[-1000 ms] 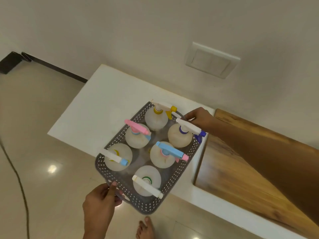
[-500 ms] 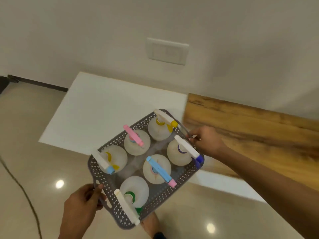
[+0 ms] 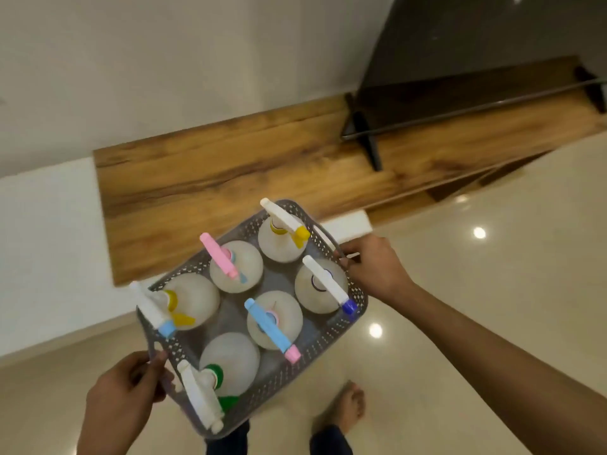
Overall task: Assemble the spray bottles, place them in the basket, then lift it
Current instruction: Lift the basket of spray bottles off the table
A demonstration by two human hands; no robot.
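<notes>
1. The person is holding the grey perforated basket (image 3: 356, 310) in the air, out over the glossy tiled floor (image 3: 492, 307) and clear of the white counter (image 3: 49, 241) and the wooden shelf (image 3: 230, 178) on the far side.
2. The left hand (image 3: 121, 402) is gripping the near-left handle, fingers curled through the slot; the right hand (image 3: 377, 267) is clasping the far-right handle the same way. Gripping opposite ends is likely keeping the load level.
3. Six spray bottles (image 3: 274, 320) are standing upright inside the basket, two across and three deep, packed close enough that they are probably bracing one another.
4. Every bottle is wearing its trigger head, so assembly and loading look finished and the lift appears to be under way.
5. The trigger heads are pointing in different directions; a white one at the near corner is overhanging the rim.
6. No brand, label or writing is showing on the bottles or the basket.
7. A bare foot (image 3: 348, 405) is standing on the floor below the basket.
</notes>
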